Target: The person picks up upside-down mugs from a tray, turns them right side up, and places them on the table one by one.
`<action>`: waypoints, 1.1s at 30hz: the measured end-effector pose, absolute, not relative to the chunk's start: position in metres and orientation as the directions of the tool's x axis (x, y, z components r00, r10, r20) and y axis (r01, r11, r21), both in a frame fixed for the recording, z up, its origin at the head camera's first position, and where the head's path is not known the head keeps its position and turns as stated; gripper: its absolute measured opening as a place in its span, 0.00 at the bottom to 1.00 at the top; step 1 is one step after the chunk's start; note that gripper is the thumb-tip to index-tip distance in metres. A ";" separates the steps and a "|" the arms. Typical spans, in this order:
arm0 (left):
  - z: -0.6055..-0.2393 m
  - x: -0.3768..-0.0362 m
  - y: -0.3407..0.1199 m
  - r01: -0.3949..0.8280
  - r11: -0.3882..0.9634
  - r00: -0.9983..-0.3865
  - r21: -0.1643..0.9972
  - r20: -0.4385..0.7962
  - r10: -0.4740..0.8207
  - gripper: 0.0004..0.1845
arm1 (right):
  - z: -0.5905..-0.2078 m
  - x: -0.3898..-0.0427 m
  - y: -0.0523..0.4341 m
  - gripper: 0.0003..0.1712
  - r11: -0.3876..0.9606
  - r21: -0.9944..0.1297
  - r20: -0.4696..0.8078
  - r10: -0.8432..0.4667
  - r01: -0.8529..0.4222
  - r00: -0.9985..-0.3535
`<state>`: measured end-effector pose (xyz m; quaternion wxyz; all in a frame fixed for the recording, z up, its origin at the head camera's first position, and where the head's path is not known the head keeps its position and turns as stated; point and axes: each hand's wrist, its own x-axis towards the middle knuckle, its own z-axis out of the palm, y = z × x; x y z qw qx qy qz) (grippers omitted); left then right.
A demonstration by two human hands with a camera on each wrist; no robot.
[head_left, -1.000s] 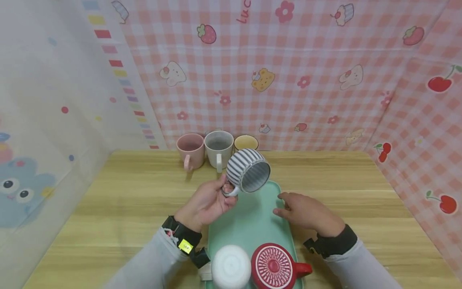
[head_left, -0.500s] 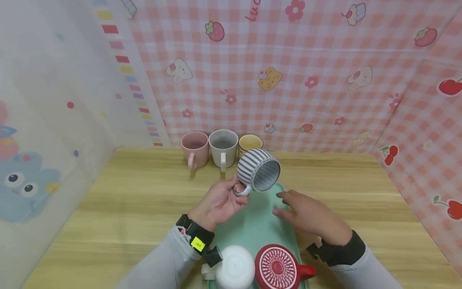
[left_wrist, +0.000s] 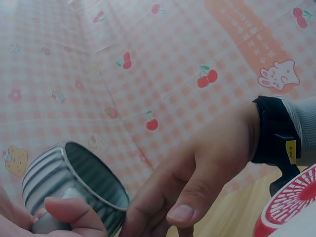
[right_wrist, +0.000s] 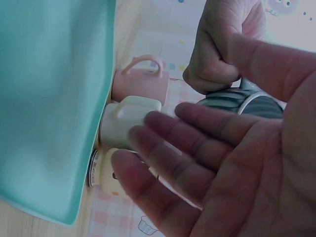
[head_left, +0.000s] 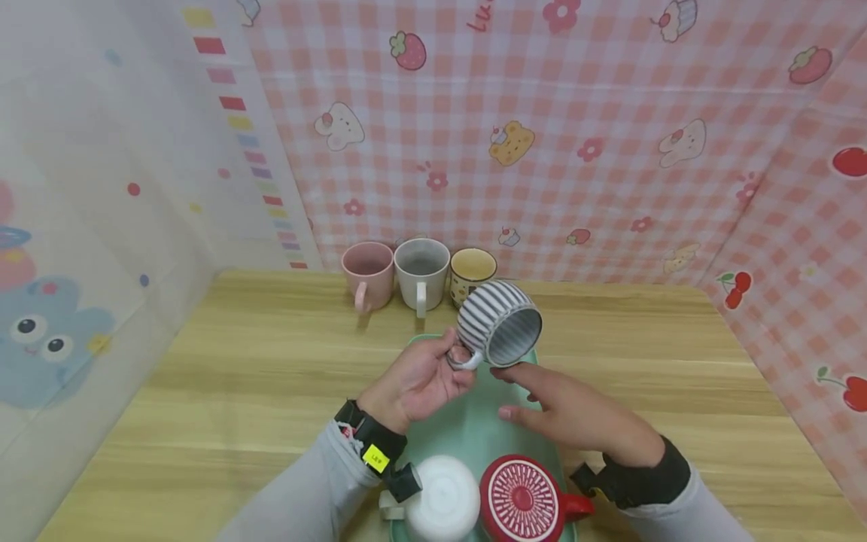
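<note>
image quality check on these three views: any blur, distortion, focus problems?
Head view: evenly lit, soft shadows, wide-angle bend in the table edge; striped mug sharp. Left wrist view: dim and hazy, left hand close and soft. Right wrist view: right hand fills the frame, its fingers blurred; teal tray clearer.

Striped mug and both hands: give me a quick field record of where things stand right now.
left hand: holds striped mug by its handle, lifted and tipped, mouth facing right
right hand: open, fingers straight, just under the mug's rim; contact unclear
tray: mint green, beneath both hands
on tray, near edge: white mug and red mug, both upside down
back row: pink mug, grey mug, yellow mug
</note>
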<state>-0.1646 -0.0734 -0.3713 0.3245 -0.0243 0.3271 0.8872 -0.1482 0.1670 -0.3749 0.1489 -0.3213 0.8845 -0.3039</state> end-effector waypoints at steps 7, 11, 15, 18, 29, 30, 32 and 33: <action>-0.372 -0.165 -0.074 -0.592 -0.542 -0.766 0.597 -0.209 0.607 0.17 | -0.377 -0.149 0.169 0.40 0.545 -0.641 -0.010 -0.710 -0.541 -0.704; -0.373 -0.164 -0.074 -0.547 -0.474 -0.774 0.690 -0.202 0.600 0.17 | -0.375 -0.150 0.171 0.40 0.520 -0.651 0.025 -0.714 -0.553 -0.700; -0.375 -0.163 -0.073 -0.485 -0.369 -0.790 0.793 -0.217 0.574 0.16 | -0.372 -0.149 0.172 0.36 0.501 -0.690 0.023 -0.707 -0.523 -0.707; -0.375 -0.163 -0.072 -0.469 -0.327 -0.795 0.820 -0.230 0.562 0.16 | -0.370 -0.148 0.173 0.34 0.493 -0.716 0.013 -0.699 -0.495 -0.715; -0.371 -0.160 -0.073 -0.394 -0.142 -0.794 0.908 -0.258 0.551 0.21 | -0.352 -0.140 0.175 0.24 0.566 -0.707 0.021 -0.583 -0.424 -0.812; -0.370 -0.159 -0.074 -0.396 -0.131 -0.788 0.909 -0.263 0.557 0.22 | -0.351 -0.139 0.174 0.23 0.570 -0.711 0.025 -0.565 -0.412 -0.825; -0.369 -0.159 -0.075 -0.407 -0.118 -0.774 0.906 -0.273 0.572 0.22 | -0.348 -0.138 0.173 0.20 0.577 -0.719 0.033 -0.529 -0.388 -0.848; -0.369 -0.159 -0.075 -0.412 -0.115 -0.768 0.904 -0.276 0.578 0.22 | -0.347 -0.137 0.171 0.19 0.581 -0.723 0.037 -0.509 -0.375 -0.860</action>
